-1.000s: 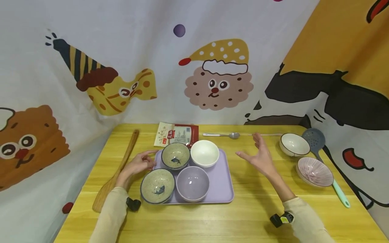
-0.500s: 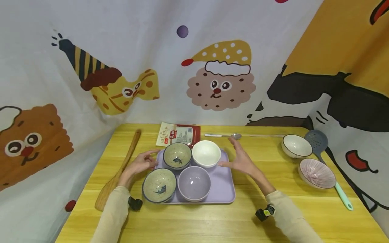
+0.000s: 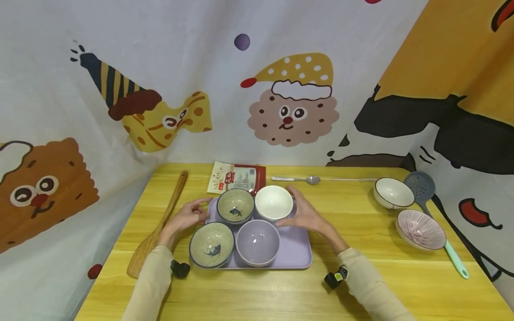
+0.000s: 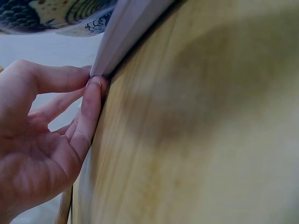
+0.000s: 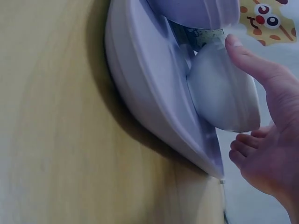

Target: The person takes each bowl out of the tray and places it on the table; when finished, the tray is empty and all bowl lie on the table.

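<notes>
White bowl (image 3: pixel 274 203) sits in the far right spot of the lilac tray (image 3: pixel 297 249), which lies mid-table on the yellow table (image 3: pixel 361 276). Right hand (image 3: pixel 303 215) is cupped round the bowl's right side, fingers spread and gently curved; in the right wrist view the thumb (image 5: pixel 247 63) lies along the bowl wall (image 5: pixel 224 93), touching or just off it, cannot tell, and the other fingertips (image 5: pixel 238 149) curl near the tray's far edge (image 5: pixel 154 107). Left hand (image 3: pixel 185 217) is at the tray's left edge; the left wrist view shows thumb and index fingertips (image 4: pixel 93 86) pinching the tray rim (image 4: pixel 126 32), other fingers loosely curled. Also on the tray: fish bowl (image 3: pixel 235 205) far left, touching the white one, a second fish bowl (image 3: pixel 211 244) near left, purple bowl (image 3: pixel 257 242) near right. Behind the tray a packet (image 3: pixel 237 178) lies flat, partly hidden by the bowls. Wooden spatula (image 3: pixel 158 227) lies left of the left hand, running front to back. Metal spoon (image 3: pixel 297 179) lies at the far edge, right of the packet. Well apart on the right: a white dark-rimmed bowl (image 3: pixel 393 192), a pink ribbed bowl (image 3: pixel 420 224), and a slotted ladle (image 3: pixel 419 185) whose green handle runs under the pink bowl. Cartoon cloth (image 3: pixel 160 89) hangs behind.
</notes>
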Tool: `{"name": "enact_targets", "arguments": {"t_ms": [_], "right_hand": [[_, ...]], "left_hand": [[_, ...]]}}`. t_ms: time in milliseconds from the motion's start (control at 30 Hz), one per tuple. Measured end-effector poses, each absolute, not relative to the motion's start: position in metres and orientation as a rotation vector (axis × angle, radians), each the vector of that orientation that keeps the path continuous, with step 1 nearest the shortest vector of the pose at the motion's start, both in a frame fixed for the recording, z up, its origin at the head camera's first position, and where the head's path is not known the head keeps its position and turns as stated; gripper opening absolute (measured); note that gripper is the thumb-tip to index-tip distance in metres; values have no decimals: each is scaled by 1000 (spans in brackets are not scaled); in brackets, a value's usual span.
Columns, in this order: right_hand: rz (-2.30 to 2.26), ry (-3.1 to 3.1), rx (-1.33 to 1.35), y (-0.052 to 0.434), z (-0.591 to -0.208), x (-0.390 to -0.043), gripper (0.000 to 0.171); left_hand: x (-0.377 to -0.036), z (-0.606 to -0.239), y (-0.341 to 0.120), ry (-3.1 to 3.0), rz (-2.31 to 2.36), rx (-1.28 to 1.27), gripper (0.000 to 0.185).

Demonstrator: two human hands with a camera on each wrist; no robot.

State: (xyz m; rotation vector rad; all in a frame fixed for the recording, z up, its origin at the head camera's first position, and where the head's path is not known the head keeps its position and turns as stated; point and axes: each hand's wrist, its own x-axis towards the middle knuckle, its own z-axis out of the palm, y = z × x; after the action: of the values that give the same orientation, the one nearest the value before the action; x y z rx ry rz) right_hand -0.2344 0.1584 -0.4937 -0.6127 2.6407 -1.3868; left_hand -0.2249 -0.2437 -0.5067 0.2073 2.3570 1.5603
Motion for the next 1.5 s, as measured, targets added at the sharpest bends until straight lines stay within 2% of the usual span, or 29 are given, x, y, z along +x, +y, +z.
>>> {"name": "enact_targets", "arguments": {"t_ms": [333,467,1033,1267,1500], "right_hand": [[-1501,2570,-614,151,-504,-236,132],[-1530,2599,-627,150,-506,-236,126],[-1685,2725,-512,159,-511,-233,112],[-1728,2805,-452,168,-505,-233,107],[-1766,2868,-325,181,-500,-235,112]], "left_hand": [[-220,-495,-238,2380,1512,232,63],[-226,-507,-241,2389,1511,232,65],[-227,-509,-239,2416,1485,232,63],[-217,-486,-235,2397,1494,240,63],[-208,-470,-234,2404,1489,285,64]]}}
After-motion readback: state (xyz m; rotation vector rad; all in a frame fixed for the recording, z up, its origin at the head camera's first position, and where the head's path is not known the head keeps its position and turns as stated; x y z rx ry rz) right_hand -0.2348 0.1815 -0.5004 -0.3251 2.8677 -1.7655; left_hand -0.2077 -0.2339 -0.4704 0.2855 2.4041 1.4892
